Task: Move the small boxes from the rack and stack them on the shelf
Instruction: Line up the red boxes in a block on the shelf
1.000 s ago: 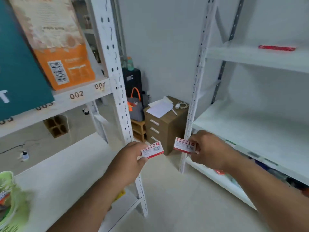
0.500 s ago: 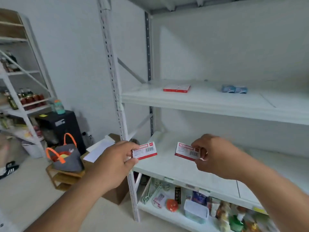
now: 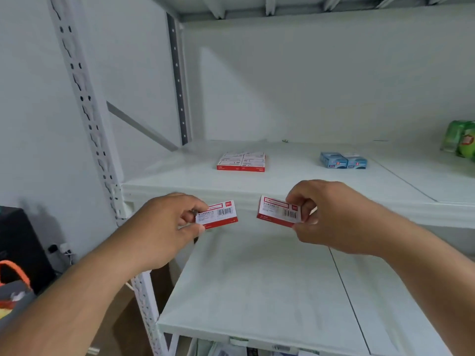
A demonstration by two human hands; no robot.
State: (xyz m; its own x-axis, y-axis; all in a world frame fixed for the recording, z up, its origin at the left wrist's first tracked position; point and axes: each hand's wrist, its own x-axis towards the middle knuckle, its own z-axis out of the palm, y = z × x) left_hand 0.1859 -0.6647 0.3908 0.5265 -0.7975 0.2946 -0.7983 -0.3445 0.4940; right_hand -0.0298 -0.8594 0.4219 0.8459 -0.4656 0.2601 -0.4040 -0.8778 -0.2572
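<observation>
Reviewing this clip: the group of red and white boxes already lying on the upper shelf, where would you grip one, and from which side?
The red and white boxes lie flat and packed edge to edge on the upper shelf, so inner sides are blocked. Probably best to come from the open front: thumb on the red front edge, fingers on top, sliding a front box forward. Both the left hand and right hand already hold boxes.

Held boxes (image 3: 218, 214) (image 3: 279, 210): white, red edge, black barcode. Far shelf (image 3: 282, 183) white; blue boxes (image 3: 343, 160) right.
</observation>
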